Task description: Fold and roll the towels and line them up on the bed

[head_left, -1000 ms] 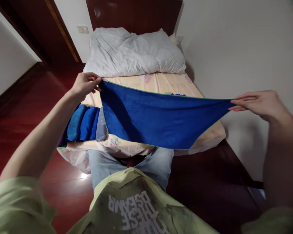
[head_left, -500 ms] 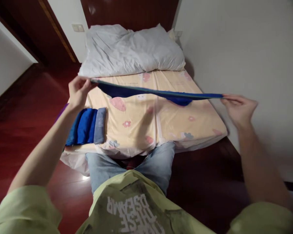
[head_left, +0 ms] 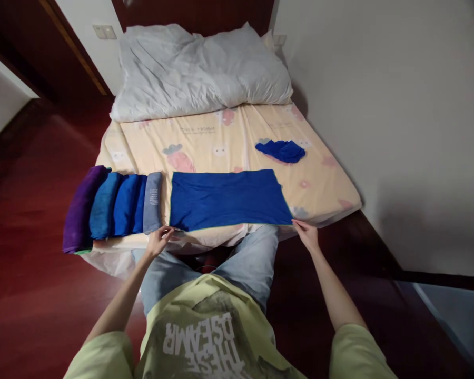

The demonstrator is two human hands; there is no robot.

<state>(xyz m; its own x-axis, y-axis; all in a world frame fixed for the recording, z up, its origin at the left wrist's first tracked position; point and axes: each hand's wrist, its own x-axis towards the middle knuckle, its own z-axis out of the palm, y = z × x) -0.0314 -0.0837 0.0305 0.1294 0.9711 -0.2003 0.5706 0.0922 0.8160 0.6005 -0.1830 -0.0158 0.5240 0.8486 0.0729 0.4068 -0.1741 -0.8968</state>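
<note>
A blue towel (head_left: 227, 200) with a thin green edge lies spread out near the front edge of the bed, in the head view. My left hand (head_left: 160, 240) pinches its near left corner, and my right hand (head_left: 306, 233) pinches its near right corner. Left of the towel stand several rolled or folded towels side by side: a purple one (head_left: 82, 210), a teal-blue one (head_left: 105, 205), blue ones (head_left: 125, 206) and a grey one (head_left: 152, 202). A crumpled dark blue cloth (head_left: 282, 151) rests on the sheet beyond the towel, to the right.
The bed (head_left: 205, 139) has a pale yellow patterned sheet. A large white pillow or quilt (head_left: 201, 73) lies at its far end, against a dark red headboard (head_left: 197, 13). A white wall (head_left: 379, 131) rises on the right.
The blue towel, stretched taut in the air between both hands before, now lies flat on the bed. Both hands have come down toward my body and closer together.
</note>
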